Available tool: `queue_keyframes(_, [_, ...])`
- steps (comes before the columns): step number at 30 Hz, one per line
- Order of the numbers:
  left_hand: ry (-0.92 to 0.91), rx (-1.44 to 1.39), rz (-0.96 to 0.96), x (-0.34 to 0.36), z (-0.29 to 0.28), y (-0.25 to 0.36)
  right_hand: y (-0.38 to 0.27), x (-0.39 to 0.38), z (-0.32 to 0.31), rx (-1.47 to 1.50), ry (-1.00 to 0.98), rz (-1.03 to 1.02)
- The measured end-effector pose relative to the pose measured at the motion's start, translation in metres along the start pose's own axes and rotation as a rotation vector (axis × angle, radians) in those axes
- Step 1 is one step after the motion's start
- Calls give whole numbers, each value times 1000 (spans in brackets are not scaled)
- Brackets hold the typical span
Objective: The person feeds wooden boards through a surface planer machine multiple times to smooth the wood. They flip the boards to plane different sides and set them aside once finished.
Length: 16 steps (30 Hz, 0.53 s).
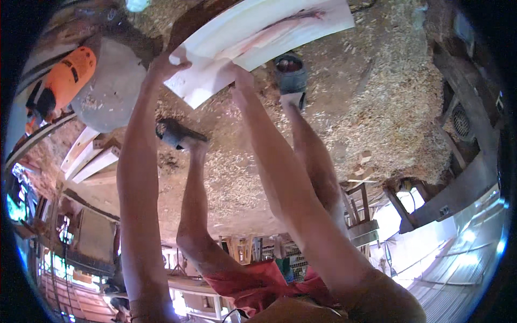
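A broad pale wooden board (258,37) with a reddish-brown streak along its grain lies ahead of me, its near end tilted toward me. My left hand (168,67) is closed around the left edge of that end, with the thumb on the pale face. At the near right edge, my right hand (238,77) grips the board too; its fingertips are partly hidden. Along the board's far left side runs a dark brown surface (199,20), but I cannot tell whether it is part of the same wood.
An orange and black power tool (70,78) sits at the left beside a grey rounded slab (110,86). Several cut wood pieces (89,156) lie nearer. Wood chips (388,124) cover the ground. My sandalled feet (291,75) stand either side of the board's near end.
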<state>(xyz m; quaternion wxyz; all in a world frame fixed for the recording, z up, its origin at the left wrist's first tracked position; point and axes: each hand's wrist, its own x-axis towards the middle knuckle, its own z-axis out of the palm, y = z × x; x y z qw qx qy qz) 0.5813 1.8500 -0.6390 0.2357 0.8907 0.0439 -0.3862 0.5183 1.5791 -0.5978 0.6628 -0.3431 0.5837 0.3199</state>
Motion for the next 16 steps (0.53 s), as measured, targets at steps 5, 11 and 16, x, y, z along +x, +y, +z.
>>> queue_keyframes(5, [62, -100, -5, 1, -6, 33, -3, 30, -44, -464, -255, -775])
queue_keyframes(11, [350, -46, -78, -28, 2, 67, -41, 12, -18, -255, -70, -34])
queue_keyframes(16, [313, -131, -427, -253, 112, 93, -87, -103, 4, -1026, -66, -440])
